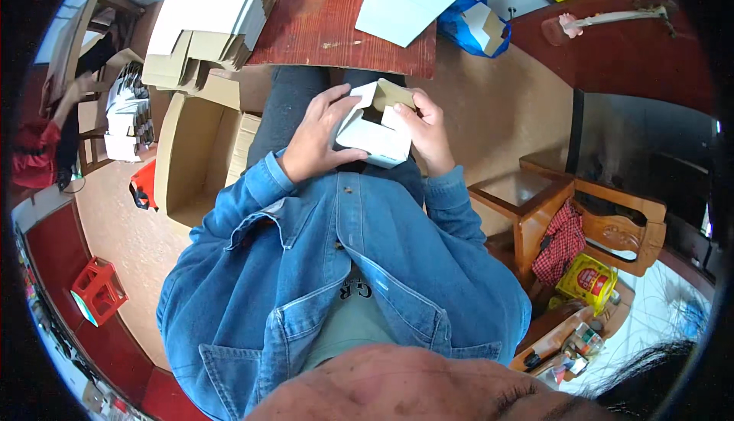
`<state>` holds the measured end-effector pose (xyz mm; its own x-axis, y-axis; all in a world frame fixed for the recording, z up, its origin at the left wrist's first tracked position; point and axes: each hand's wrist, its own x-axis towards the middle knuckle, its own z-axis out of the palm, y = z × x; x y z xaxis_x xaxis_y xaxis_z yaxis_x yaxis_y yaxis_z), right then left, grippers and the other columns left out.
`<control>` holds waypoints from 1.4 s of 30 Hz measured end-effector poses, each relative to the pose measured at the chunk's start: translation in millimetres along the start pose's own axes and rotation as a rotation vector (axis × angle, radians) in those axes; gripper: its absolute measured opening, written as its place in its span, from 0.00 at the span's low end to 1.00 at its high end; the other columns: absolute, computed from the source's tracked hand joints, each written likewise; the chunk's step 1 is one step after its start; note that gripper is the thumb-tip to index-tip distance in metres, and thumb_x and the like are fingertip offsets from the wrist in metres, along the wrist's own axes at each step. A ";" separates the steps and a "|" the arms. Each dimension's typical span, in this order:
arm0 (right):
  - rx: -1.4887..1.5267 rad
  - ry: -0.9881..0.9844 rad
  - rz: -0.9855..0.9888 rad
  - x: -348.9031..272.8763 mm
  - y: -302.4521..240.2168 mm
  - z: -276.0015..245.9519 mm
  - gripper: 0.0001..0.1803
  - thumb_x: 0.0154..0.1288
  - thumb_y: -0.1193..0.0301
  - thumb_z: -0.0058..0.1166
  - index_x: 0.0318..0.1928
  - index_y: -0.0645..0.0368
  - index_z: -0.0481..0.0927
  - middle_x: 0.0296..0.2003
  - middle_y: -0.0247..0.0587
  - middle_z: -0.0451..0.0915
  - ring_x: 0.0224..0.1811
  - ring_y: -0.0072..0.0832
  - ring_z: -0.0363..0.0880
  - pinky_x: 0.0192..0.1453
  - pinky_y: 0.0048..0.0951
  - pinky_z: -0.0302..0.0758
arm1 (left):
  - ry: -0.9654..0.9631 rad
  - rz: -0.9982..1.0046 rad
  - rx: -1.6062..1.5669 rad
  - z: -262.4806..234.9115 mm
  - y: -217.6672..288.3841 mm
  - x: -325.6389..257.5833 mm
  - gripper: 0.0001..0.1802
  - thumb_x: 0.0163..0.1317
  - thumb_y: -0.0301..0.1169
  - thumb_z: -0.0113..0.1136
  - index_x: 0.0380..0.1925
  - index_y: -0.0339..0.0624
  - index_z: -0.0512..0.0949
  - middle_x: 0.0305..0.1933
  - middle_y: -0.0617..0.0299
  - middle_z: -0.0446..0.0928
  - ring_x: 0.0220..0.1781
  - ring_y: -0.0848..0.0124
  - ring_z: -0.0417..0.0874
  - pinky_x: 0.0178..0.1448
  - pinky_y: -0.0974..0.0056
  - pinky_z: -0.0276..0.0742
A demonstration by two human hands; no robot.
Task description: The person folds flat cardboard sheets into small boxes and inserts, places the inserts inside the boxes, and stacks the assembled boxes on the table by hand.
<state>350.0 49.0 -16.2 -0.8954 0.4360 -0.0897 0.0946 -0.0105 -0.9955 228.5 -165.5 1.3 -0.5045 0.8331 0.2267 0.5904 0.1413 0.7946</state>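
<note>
Over my lap I hold a small white cardboard box (378,140) with its brown inside showing at the open end. My left hand (315,132) grips the box's left side, fingers along the upper edge and thumb at the lower edge. Around the right side, my right hand (430,132) is closed, its thumb pressing on the white flap near the opening. Past my knees stands a red wooden table (313,16). On its left lies a stack of flat white-and-brown cardboard blanks (206,27); on its right, a larger white cardboard piece (413,0) overhangs the edge.
A large open cardboard carton (172,169) with brown cardboard inside stands left of my legs. Further left are stacked white boxes (126,115), a red stool (99,291) and another person's arm (73,96). To the right sits a wooden chair (535,207); a blue bag (497,35) lies beyond.
</note>
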 end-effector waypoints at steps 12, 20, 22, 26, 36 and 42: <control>0.108 -0.046 -0.010 -2.1 -7.8 5.4 0.13 0.68 0.78 0.56 0.52 0.66 0.81 0.47 0.39 0.81 0.46 0.25 0.77 0.52 0.23 0.72 | -0.164 0.028 -0.013 4.5 -9.1 1.6 0.49 0.40 0.34 0.85 0.65 0.45 0.70 0.76 0.44 0.55 0.74 0.43 0.63 0.76 0.48 0.67; -0.098 -0.202 -0.016 -2.9 -27.0 -0.3 0.16 0.66 0.77 0.57 0.54 0.64 0.80 0.49 0.44 0.82 0.47 0.30 0.78 0.54 0.27 0.73 | -0.137 -0.028 -0.199 14.2 -22.5 2.4 0.59 0.36 0.32 0.86 0.69 0.46 0.59 0.77 0.43 0.54 0.76 0.42 0.61 0.78 0.46 0.63; -0.102 -0.224 0.067 -4.9 -31.7 -0.5 0.17 0.65 0.76 0.59 0.55 0.64 0.81 0.51 0.45 0.82 0.49 0.32 0.79 0.55 0.29 0.74 | -0.146 -0.033 -0.294 16.4 -29.7 2.6 0.64 0.35 0.32 0.86 0.72 0.46 0.54 0.77 0.44 0.53 0.76 0.42 0.60 0.79 0.45 0.61; -0.233 -0.236 0.115 -7.9 -42.0 0.5 0.20 0.63 0.75 0.62 0.56 0.64 0.80 0.54 0.47 0.82 0.50 0.35 0.81 0.54 0.30 0.76 | -0.180 -0.085 -0.433 19.4 -39.8 3.8 0.69 0.34 0.32 0.86 0.75 0.45 0.50 0.77 0.44 0.53 0.76 0.43 0.59 0.80 0.44 0.58; -0.524 -0.245 0.124 -4.5 -46.7 -4.4 0.26 0.59 0.72 0.67 0.58 0.67 0.80 0.51 0.51 0.85 0.48 0.38 0.85 0.50 0.32 0.79 | -0.205 -0.107 -0.461 28.0 -38.8 1.9 0.73 0.32 0.32 0.86 0.77 0.44 0.47 0.77 0.44 0.54 0.76 0.45 0.60 0.80 0.43 0.56; -0.566 -0.290 0.128 0.0 -52.4 -9.3 0.25 0.57 0.71 0.69 0.54 0.67 0.81 0.48 0.53 0.86 0.43 0.40 0.85 0.47 0.35 0.80 | -0.183 -0.051 -0.401 30.1 -33.1 0.8 0.71 0.33 0.32 0.86 0.76 0.44 0.49 0.74 0.44 0.57 0.74 0.46 0.63 0.79 0.43 0.58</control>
<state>349.1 57.9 36.3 -0.9356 0.2014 -0.2900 0.3519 0.4641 -0.8129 227.5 -153.4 -41.8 -0.3855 0.9166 0.1065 0.2585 -0.0036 0.9660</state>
